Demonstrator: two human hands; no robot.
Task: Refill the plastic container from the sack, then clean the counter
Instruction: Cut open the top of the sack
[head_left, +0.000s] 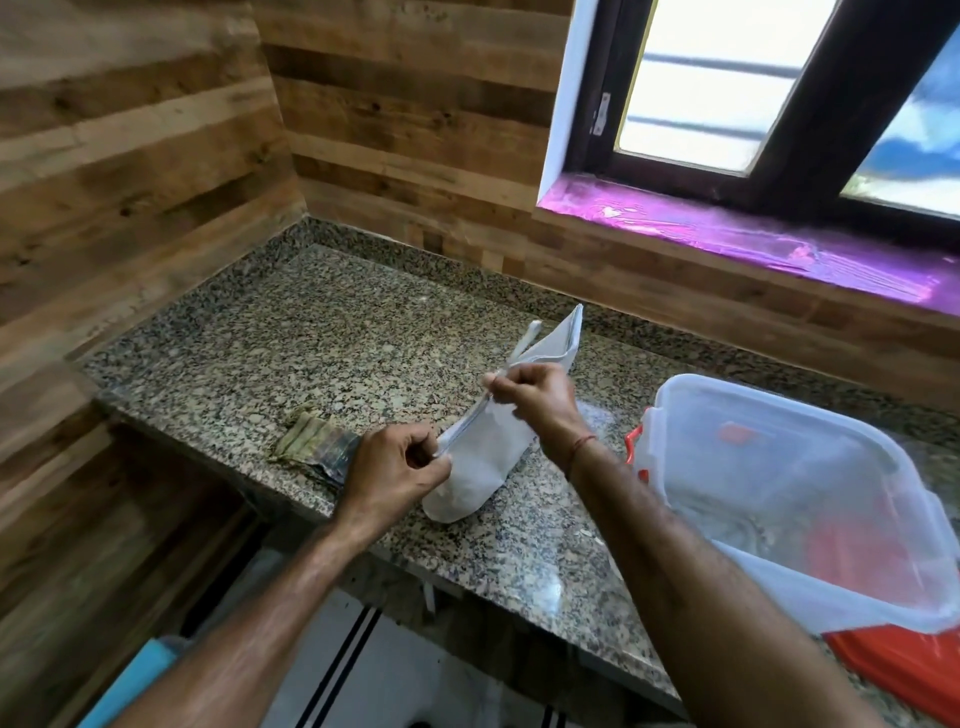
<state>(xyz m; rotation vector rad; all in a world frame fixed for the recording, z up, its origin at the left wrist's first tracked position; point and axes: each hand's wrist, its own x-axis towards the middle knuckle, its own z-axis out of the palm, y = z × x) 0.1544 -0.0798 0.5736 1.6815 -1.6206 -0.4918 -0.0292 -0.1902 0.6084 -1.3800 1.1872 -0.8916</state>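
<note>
A small white sack (480, 457) lies tilted on the speckled granite counter (291, 332), its folded top pointing toward the back wall. My left hand (395, 467) pinches the sack's near edge, and my right hand (535, 397) pinches the same edge higher up. The clear plastic container (800, 499) with orange clips stands open at the right, close to my right forearm. A thin layer of something pale covers its bottom. A folded, greenish cloth (317, 444) rests on the counter just left of my left hand.
An orange lid (904, 670) lies under the container at the counter's front right. Wood-panelled walls close the left and back sides. A window with a purple-lined sill (753, 234) sits above the back right. White floor shows below the counter edge.
</note>
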